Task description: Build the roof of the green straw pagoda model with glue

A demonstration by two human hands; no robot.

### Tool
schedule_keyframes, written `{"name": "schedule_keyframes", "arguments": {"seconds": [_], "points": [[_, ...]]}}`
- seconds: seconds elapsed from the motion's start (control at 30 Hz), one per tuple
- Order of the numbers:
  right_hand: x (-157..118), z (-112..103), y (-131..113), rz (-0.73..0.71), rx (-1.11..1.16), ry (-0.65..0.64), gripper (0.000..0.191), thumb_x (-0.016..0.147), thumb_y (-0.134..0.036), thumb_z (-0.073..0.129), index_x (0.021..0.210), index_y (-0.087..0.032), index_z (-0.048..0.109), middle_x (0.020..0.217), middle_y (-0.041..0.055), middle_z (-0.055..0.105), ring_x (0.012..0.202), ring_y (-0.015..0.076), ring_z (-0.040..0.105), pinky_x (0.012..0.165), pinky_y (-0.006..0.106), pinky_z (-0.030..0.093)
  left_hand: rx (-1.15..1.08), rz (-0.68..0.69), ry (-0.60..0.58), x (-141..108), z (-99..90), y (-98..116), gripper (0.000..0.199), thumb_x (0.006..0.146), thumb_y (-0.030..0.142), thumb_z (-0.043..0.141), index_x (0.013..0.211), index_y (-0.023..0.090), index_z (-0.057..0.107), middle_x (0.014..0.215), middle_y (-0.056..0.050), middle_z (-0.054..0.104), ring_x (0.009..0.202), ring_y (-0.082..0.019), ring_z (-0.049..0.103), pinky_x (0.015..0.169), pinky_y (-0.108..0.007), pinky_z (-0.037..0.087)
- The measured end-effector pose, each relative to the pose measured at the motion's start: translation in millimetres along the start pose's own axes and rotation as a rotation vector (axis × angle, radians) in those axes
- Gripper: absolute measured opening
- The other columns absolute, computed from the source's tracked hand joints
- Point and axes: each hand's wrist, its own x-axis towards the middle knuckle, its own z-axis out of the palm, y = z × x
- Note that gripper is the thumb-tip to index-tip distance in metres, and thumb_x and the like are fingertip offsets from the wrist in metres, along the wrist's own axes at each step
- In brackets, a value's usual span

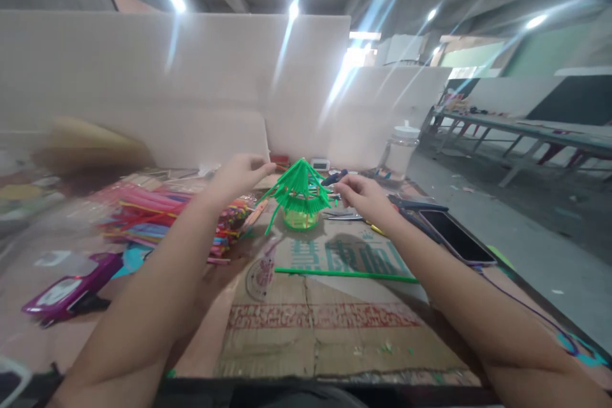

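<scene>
In the middle of the table stands a small green pavilion-like model (301, 182) with a pointed, fringed roof of fuzzy stems, on a yellow-green round base (300, 220). My left hand (243, 177) is just left of the roof, its thumb and fingers apart, holding nothing I can see. To the right of the model, my right hand (362, 194) has its fingertips closed on a small dark blue tool (335, 177), whose kind I cannot make out. A long green pipe cleaner (344, 275) lies across the printed cardboard (329, 331) nearer to me.
Bundled colourful pipe cleaners (157, 213) and a purple device (71, 290) lie left. Scissors-like metal blades (345, 217), a phone (456, 237) with a cable and a lidded jar (402, 152) are on the right. A white board (182, 76) rises behind; a blurred tan shape (90, 146) is far left.
</scene>
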Motion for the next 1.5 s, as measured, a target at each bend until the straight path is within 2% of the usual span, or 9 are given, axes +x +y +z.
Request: {"name": "schedule_keyframes", "arguments": {"seconds": [0.17, 0.27, 0.37, 0.5, 0.63, 0.8, 1.0, 1.17, 1.5], "points": [[-18.5, 11.2, 16.5, -0.072, -0.102, -0.274, 0.032, 0.091, -0.042, 0.052, 0.08, -0.015, 0.065, 0.07, 0.0019, 0.063, 0.065, 0.0147, 0.055, 0.06, 0.026, 0.04, 0.006, -0.027, -0.004, -20.3, 13.6, -6.1, 0.045, 0.085, 0.056, 0.048, 0.072, 0.018, 0.069, 0.064, -0.001, 0.063, 0.065, -0.019, 0.056, 0.058, -0.027, 0.034], [-38.6, 17.5, 12.1, -0.136, -0.142, -0.508, 0.026, 0.08, -0.043, 0.069, 0.09, -0.019, 0.071, 0.085, 0.0028, 0.07, 0.074, 0.0171, 0.062, 0.065, 0.026, 0.043, 0.004, -0.052, 0.021, -36.8, 24.6, -13.6, 0.043, 0.084, 0.052, 0.049, 0.067, 0.016, 0.067, 0.062, -0.001, 0.062, 0.063, -0.018, 0.055, 0.056, -0.026, 0.033], [-58.5, 31.6, 2.7, -0.203, -0.221, -0.597, 0.037, 0.072, -0.045, 0.078, 0.099, -0.021, 0.07, 0.096, 0.0045, 0.069, 0.083, 0.0197, 0.062, 0.069, 0.026, 0.044, 0.01, -0.076, 0.065, -50.7, 35.2, -18.9, 0.042, 0.087, 0.049, 0.048, 0.071, 0.015, 0.068, 0.064, -0.002, 0.064, 0.064, -0.019, 0.056, 0.057, -0.026, 0.032], [-71.7, 59.0, -1.9, -0.232, -0.326, -0.514, 0.008, 0.085, -0.025, 0.067, 0.087, -0.017, 0.068, 0.091, 0.0061, 0.068, 0.082, 0.0184, 0.06, 0.07, 0.026, 0.042, 0.01, -0.029, 0.084, -58.2, 45.7, -15.3, 0.041, 0.09, 0.047, 0.048, 0.077, 0.015, 0.069, 0.067, -0.002, 0.065, 0.065, -0.018, 0.057, 0.059, -0.027, 0.033], [-73.1, 75.1, 10.1, -0.183, -0.358, -0.325, 0.012, 0.093, -0.016, 0.053, 0.092, -0.015, 0.065, 0.084, 0.0068, 0.068, 0.078, 0.0179, 0.059, 0.069, 0.027, 0.039, -0.037, 0.114, 0.011, -61.9, 54.6, -2.8, 0.037, 0.093, 0.044, 0.048, 0.084, 0.017, 0.071, 0.078, -0.003, 0.07, 0.071, -0.017, 0.06, 0.065, -0.026, 0.038], [-69.2, 69.6, 27.0, -0.183, -0.394, -0.12, 0.021, 0.098, -0.022, 0.044, 0.103, -0.015, 0.063, 0.089, 0.0089, 0.07, 0.077, 0.018, 0.061, 0.068, 0.028, 0.039, 0.01, 0.37, -0.202, -67.8, 71.9, 6.4, 0.023, 0.09, 0.039, 0.06, 0.1, 0.024, 0.075, 0.097, -0.003, 0.076, 0.091, -0.02, 0.064, 0.087, -0.031, 0.043], [-67.7, 57.5, 29.4, -0.289, -0.397, -0.023, 0.022, 0.098, -0.021, 0.047, 0.107, -0.016, 0.066, 0.1, 0.0108, 0.073, 0.089, 0.0204, 0.067, 0.078, 0.031, 0.046, 0.182, 0.467, -0.286, -68.5, 84.7, 3.7, 0.017, 0.09, 0.029, 0.062, 0.099, 0.025, 0.075, 0.089, -0.004, 0.076, 0.089, -0.022, 0.065, 0.093, -0.037, 0.042], [-69.3, 49.4, 23.9, -0.376, -0.421, -0.009, 0.02, 0.097, -0.021, 0.049, 0.099, -0.016, 0.069, 0.089, 0.0098, 0.074, 0.082, 0.0209, 0.067, 0.073, 0.031, 0.047, 0.199, 0.495, -0.217, -67.4, 73.1, 4.0, 0.021, 0.093, 0.028, 0.054, 0.089, 0.02, 0.074, 0.089, -0.006, 0.075, 0.086, -0.021, 0.064, 0.083, -0.033, 0.045], [-51.2, 17.7, 44.1, -0.162, -0.374, 0.081, 0.017, 0.093, -0.02, 0.053, 0.094, -0.017, 0.069, 0.089, 0.0093, 0.073, 0.081, 0.0224, 0.066, 0.068, 0.029, 0.041, 0.195, 0.303, 0.071, -55.4, 36.0, -17.8, 0.029, 0.092, 0.036, 0.051, 0.084, 0.017, 0.07, 0.086, -0.007, 0.072, 0.082, -0.023, 0.063, 0.075, -0.033, 0.043]]}}
